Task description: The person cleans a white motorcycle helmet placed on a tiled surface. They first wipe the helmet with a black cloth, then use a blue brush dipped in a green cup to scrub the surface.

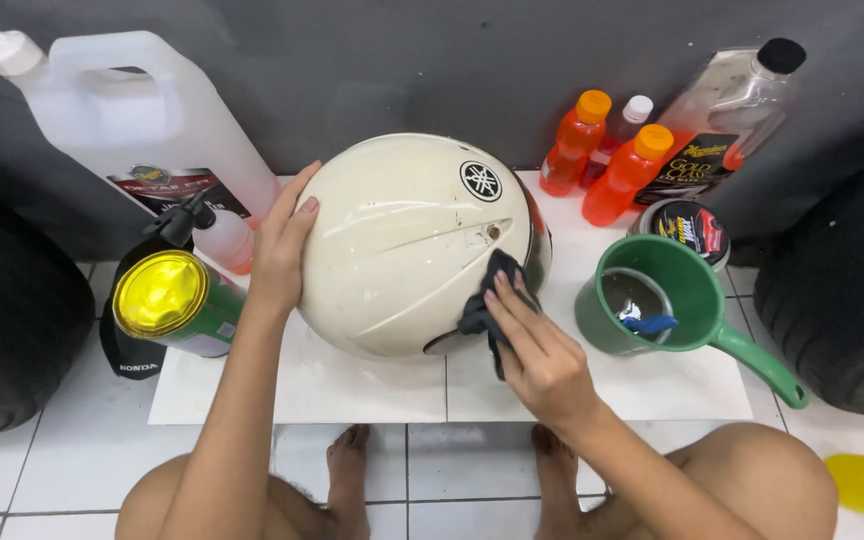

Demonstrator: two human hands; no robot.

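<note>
Head view, looking down: a cream helmet (417, 245) sits on a white board (352, 385) laid on the tiled floor, its long axis running left to right between the two hands. The left hand (280, 245) lies flat and open against the helmet's left side, bracing it without gripping. The right hand (532, 350) is closed on a dark cloth (492, 295) and presses it to the helmet's lower right edge, so the helmet lies up and to the left of that hand and touches both hands. A round dark emblem marks the shell's upper right. Left of the helmet stand a can with a yellow cap (162, 295), a small dark-topped spray bottle (214, 232) and a large white jug (132, 120) with a dark label. To the right are orange bottles (607, 165), a tall clear bottle (727, 110) with a black cap and dark label, a round black tin (690, 228), and a green dipper (677, 300) with a handle pointing lower right. Dark tyres (7, 310) flank both sides.
</note>
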